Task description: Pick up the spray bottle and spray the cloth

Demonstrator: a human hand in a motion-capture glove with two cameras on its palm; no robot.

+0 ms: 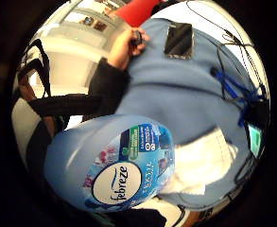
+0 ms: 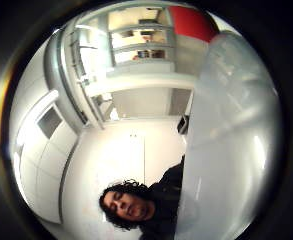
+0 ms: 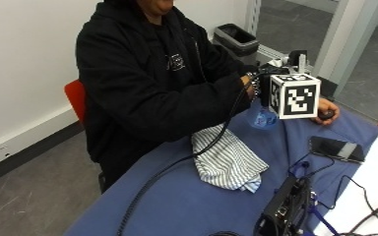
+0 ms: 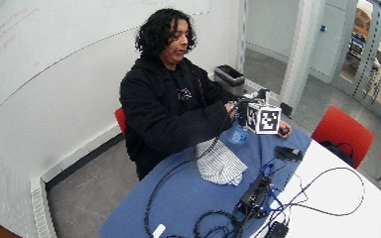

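Note:
A pale blue Febreze spray bottle (image 3: 262,118) is upright above the blue table cover, just past the striped cloth (image 3: 228,160). My gloved right hand (image 3: 252,86) grips the bottle's top, and the marker cube hides most of that hand. The bottle's label (image 1: 113,175) fills the little finger side palm view, with the cloth (image 1: 202,163) lying beside it. In the thumb side palm view the bottle's clear wall (image 2: 231,140) is close up. The wide outside view shows the bottle (image 4: 236,134) and the crumpled cloth (image 4: 220,164) near the person's edge of the table.
The bare left hand (image 3: 325,112) rests on the table holding a small dark object. A phone (image 3: 336,149) lies flat further along the table. A black box (image 3: 284,209) and cables occupy the near corner. A bin (image 3: 236,38) stands on the floor behind.

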